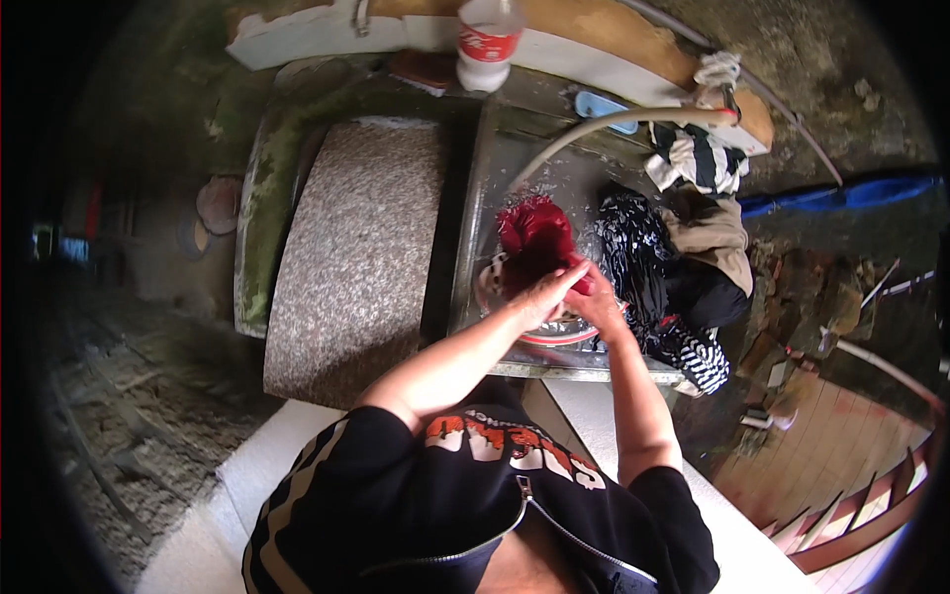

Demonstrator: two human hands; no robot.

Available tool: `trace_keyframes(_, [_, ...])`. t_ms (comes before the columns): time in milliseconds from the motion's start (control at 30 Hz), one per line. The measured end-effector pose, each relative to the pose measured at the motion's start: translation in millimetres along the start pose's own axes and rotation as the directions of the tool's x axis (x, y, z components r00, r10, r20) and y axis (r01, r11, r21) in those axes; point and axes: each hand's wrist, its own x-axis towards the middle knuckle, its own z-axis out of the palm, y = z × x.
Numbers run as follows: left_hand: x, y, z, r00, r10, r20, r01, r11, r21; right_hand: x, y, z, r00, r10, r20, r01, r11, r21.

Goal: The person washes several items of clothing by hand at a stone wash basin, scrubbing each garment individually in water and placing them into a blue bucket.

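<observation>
A wet red cloth (536, 230) hangs bunched over a round basin with a red-striped rim (564, 338). My left hand (548, 295) and my right hand (596, 297) meet at its near end, both closed around it. Part of the cloth is blurred. Beneath it, patterned fabric (491, 275) shows inside the basin, mostly hidden by the red cloth and my hands. From a tap on the right, a beige hose (623, 122) curves down to just beyond the red cloth, over the wet sink floor (579, 160).
Black wet fabric (634, 245), beige cloth (709, 230) and striped cloths (701, 160) lie along the sink's right side. Left stands a speckled stone slab (356, 252). A plastic bottle (486, 52), a scrubbing brush (421, 70) and a blue soap dish (605, 111) sit on the back ledge.
</observation>
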Motion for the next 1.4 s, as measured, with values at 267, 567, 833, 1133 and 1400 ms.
trace_keyframes(267, [-24.8,-32.8,-39.1,0.823,-0.141,-0.55,0.247,0.961,0.122,30.8,136.6,12.8,0.833,0.011,-0.553,-0.489,0.481,-0.727])
trace_keyframes(567, [-19.4,-57.5,-1.5,0.819,-0.573,-0.042,0.43,0.66,-0.616,44.9,47.4,-3.5,0.899,-0.025,-0.437,-0.34,0.589,-0.733])
trace_keyframes(833, [-0.5,6.2,52.9,0.947,0.32,0.022,-0.138,0.466,-0.874,-69.1,-144.1,15.8,0.839,-0.52,-0.163,0.173,0.538,-0.825])
trace_keyframes(1133, [-0.8,20.7,71.7,0.914,0.391,0.106,-0.168,0.605,-0.778,-85.2,-81.7,-2.0,0.913,-0.041,-0.407,0.214,0.895,0.391])
trace_keyframes(1400, [17.3,7.3,44.8,0.964,0.239,-0.117,-0.261,0.754,-0.603,-27.3,-45.8,19.3,0.902,0.418,-0.103,-0.094,0.424,0.901])
